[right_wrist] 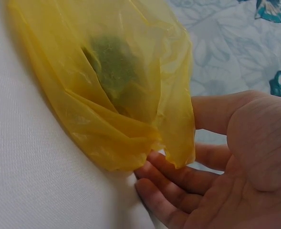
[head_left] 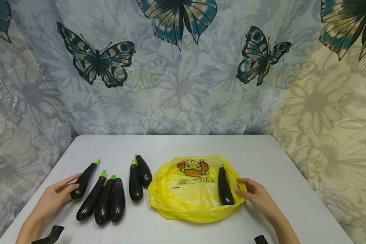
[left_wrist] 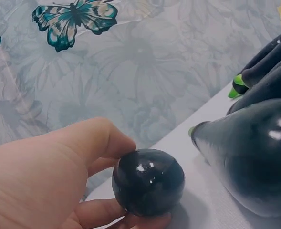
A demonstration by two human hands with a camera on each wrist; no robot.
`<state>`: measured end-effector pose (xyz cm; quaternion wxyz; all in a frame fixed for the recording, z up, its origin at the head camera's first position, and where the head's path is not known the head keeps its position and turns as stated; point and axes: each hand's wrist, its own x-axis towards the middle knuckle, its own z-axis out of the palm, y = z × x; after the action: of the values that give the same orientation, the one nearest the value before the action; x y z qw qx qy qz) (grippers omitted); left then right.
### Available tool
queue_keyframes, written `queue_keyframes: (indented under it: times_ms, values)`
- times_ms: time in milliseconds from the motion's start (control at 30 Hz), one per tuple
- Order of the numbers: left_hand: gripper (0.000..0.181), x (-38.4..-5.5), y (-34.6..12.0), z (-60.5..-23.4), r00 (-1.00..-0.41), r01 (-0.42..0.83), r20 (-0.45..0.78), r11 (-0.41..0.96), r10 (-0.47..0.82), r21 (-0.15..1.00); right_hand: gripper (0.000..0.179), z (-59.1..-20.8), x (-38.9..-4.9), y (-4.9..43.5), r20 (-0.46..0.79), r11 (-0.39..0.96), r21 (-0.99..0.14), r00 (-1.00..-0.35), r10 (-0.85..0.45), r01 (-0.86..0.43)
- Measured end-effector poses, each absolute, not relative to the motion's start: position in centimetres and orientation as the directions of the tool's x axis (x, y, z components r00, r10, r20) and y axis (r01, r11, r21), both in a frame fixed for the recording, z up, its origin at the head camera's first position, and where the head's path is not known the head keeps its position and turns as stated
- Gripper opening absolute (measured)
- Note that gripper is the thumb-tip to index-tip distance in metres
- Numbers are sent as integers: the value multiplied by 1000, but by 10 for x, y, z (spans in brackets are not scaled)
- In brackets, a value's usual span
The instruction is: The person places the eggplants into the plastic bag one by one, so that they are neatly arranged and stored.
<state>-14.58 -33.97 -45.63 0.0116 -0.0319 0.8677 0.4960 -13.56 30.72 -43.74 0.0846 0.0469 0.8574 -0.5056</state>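
At the table's left side, my left hand (head_left: 52,199) grips a dark, glossy eggplant (head_left: 84,180) with a bright green stem. Up close in the left wrist view, that eggplant (left_wrist: 148,182) points its round end at the camera, thumb above and fingers beneath. My right hand (head_left: 259,196) pinches the right rim of a yellow plastic bag (head_left: 183,206) lying with its mouth spread wide. Inside the bag, on its right, lies one eggplant (head_left: 225,186). Through the yellow film (right_wrist: 64,90) in the right wrist view, it shows as a dark patch.
Three eggplants (head_left: 104,200) lie side by side just right of my left hand. Two more eggplants (head_left: 136,183) rest between them and the bag. A white table (head_left: 116,145) carries everything, with a butterfly-patterned cloth (head_left: 183,112) hanging behind it.
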Motion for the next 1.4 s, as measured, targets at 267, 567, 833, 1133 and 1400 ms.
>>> queue_keyframes:
  times_ms: [267, 567, 833, 1133, 1400]
  values:
    - [68, -147, -344, -454, -988, -151, -145, 372, -44, 916, 69, -435, -136, 307, -201, 485, -858, -979, -12, 170]
    - [60, -147, -349, -456, -994, -112, -113, 5, 10, 994, 69, -435, -134, 306, -213, 492, -853, -977, -24, 174]
    - [59, -145, -349, -452, -997, -77, -76, -67, 18, 995, 67, -434, -135, 307, -204, 495, -854, -978, -30, 163]
    - [61, -151, -343, -447, -999, -27, -25, -89, 20, 996, 68, -431, -139, 310, -170, 505, -853, -985, -33, 131]
    - [62, -146, -345, -450, -999, -37, -34, -101, 23, 994, 69, -435, -137, 308, -194, 506, -848, -981, -25, 155]
